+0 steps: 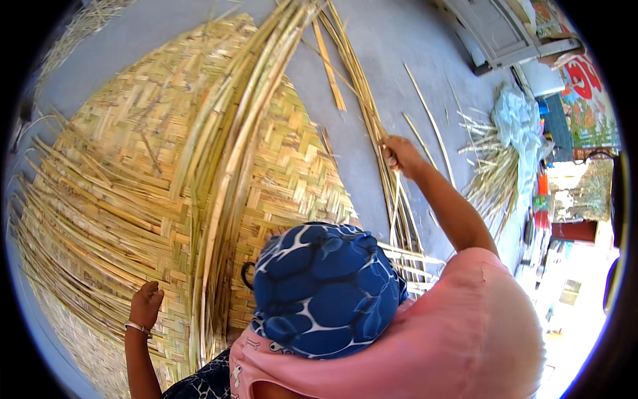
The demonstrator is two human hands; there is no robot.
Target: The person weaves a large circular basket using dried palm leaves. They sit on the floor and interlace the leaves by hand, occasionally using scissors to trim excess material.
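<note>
My right hand [401,157] is closed on a thin cane strip over a long bundle of split canes [362,93] lying on the grey floor. A pale strip [397,203] runs down from under its fingers. My left hand [147,303], with a bracelet at the wrist, is over the woven mat, beside the ends of several cane strips [86,233]. Its fingers are loosely bent and apart, with nothing visible in them. The large woven mat [299,146] lies in front, and a thick sheaf of long canes [229,153] rests lengthwise on it.
Blue patterned cloth [325,286] bulges in the middle, hiding part of the mat. Loose strips [428,113] lie on the floor [392,33] at right. Further right are a heap of cane ends [495,173], clear plastic [517,126] and a grey wooden piece of furniture [498,30].
</note>
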